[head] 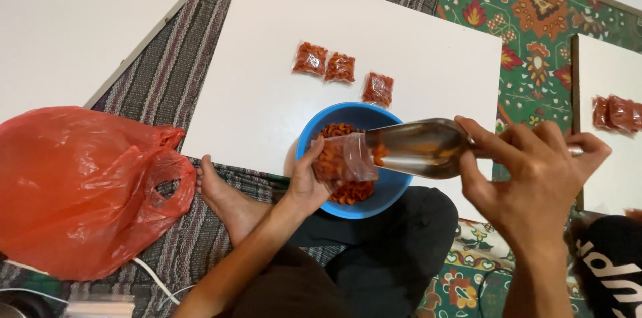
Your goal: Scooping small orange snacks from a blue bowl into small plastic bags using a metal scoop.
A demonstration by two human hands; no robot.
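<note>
**Scoop tipped into small bag over blue bowl**

Over the blue bowl at the near edge of the white board, left hand has its grip closed around a small clear bag partly full of orange-red snack pieces. Right hand grips the handle of a metal scoop, fingers wrapped tight; the scoop mouth sits at the bag opening, probably just inside, hard to tell. The bowl holds more snack pieces. Three filled packets lie on the board, far of the bowl. Red plastic bag at left on the striped mat; more packets at right on another board.
</note>
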